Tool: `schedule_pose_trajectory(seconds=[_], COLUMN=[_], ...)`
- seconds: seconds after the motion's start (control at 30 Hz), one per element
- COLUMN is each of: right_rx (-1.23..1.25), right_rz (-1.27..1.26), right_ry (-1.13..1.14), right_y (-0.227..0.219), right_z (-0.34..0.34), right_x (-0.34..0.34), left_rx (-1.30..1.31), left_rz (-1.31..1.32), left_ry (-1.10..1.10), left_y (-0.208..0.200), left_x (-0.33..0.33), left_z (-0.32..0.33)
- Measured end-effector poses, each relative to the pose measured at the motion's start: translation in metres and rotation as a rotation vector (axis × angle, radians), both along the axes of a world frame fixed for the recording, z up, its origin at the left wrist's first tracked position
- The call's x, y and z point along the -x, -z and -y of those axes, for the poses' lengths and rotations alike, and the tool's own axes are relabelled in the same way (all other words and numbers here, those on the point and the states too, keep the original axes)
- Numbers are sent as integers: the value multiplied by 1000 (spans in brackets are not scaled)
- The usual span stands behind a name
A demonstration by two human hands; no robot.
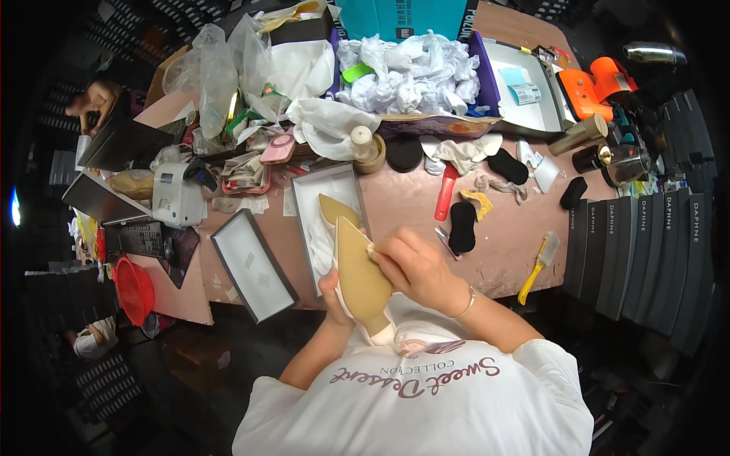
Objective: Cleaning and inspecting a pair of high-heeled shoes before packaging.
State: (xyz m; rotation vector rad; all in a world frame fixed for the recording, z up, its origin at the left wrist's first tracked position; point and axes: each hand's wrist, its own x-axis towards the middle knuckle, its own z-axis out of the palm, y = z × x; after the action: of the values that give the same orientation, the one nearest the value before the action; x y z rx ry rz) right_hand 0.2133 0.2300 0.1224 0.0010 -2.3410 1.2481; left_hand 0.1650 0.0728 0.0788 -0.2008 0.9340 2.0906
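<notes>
A pale pointed high-heeled shoe (363,277) is held before my chest, its tan sole turned up and its toe pointing away. My left hand (334,298) grips it along the left side, most of its fingers hidden beneath. At the sole's right edge, near the toe, my right hand (414,266) presses with its fingers pinched together. A small whitish bit shows at those fingertips, too little to name. Just beyond, a second tan-soled shoe (334,207) lies with white tissue in an open shoebox (346,181), partly covered by the first.
A box lid (255,266) lies left of the shoebox. Crumpled white paper fills a purple box (487,76) at the back. A red-handled tool (446,194), black pads (462,226) and a yellow-handled brush (538,267) are to the right. Grey shoeboxes (646,254) stand at the far right.
</notes>
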Motion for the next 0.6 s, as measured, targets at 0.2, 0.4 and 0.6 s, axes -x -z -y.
schedule_pose_trajectory(seconds=[0.2, 0.4, 0.6], right_rx=[-35, -88, -186], right_rz=[38, 22, 3], right_ry=[-51, -59, -60], right_y=[-2, -8, -9], right_z=[20, 18, 7], right_x=[-37, -24, 7], left_rx=[-127, -47, -101], left_rz=[-109, -144, -42], left_ry=[48, 81, 148], left_y=[12, 5, 8], left_x=[6, 5, 3], left_z=[11, 6, 10])
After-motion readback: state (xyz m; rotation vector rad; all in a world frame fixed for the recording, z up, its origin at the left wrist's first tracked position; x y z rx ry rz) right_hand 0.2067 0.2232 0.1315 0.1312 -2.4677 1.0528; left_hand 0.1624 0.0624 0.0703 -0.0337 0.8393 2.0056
